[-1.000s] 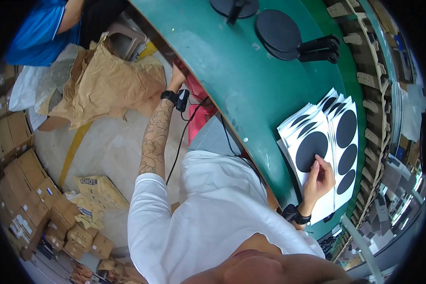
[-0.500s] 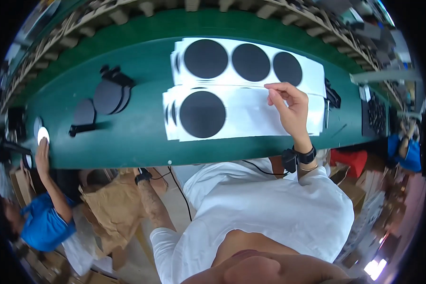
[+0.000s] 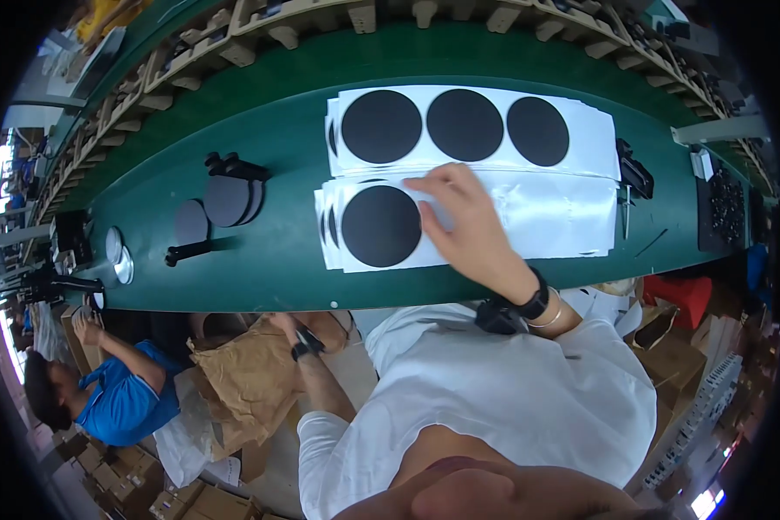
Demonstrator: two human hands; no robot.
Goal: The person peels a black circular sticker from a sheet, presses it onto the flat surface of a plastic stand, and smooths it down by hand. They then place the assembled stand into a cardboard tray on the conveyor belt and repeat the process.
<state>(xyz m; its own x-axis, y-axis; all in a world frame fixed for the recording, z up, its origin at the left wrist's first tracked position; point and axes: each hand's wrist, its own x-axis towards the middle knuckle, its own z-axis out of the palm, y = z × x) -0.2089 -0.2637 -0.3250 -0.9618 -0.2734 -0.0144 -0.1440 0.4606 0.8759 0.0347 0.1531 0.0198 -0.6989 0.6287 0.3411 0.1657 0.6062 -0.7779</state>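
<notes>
My right hand [image 3: 464, 221] hovers over or touches the lower stack of white sheets [image 3: 537, 217]. Its thumb and index finger are apart, close to the right edge of a black round sticker [image 3: 381, 226], and nothing shows between them. Farther off lies another white stack [image 3: 585, 130] bearing three black round stickers [image 3: 464, 125] in a row. Below the table's front edge, my left hand [image 3: 283, 324] is by the top of crumpled brown paper [image 3: 247, 373]; its fingers are too small and partly hidden to tell whether they grip it.
Black discs [image 3: 230, 199] with dark arm-like parts lie left on the green table [image 3: 286, 251]. Two pale discs [image 3: 124, 264] sit at its far left, near a co-worker in blue [image 3: 134, 394]. A black clamp-like part [image 3: 634, 169] lies right of the sheets; a wooden rack [image 3: 425, 13] runs behind.
My right hand has moved left across the lower sheets to the black sticker. The co-worker's hand has left the pale disc on the table. The whole view has shifted slightly.
</notes>
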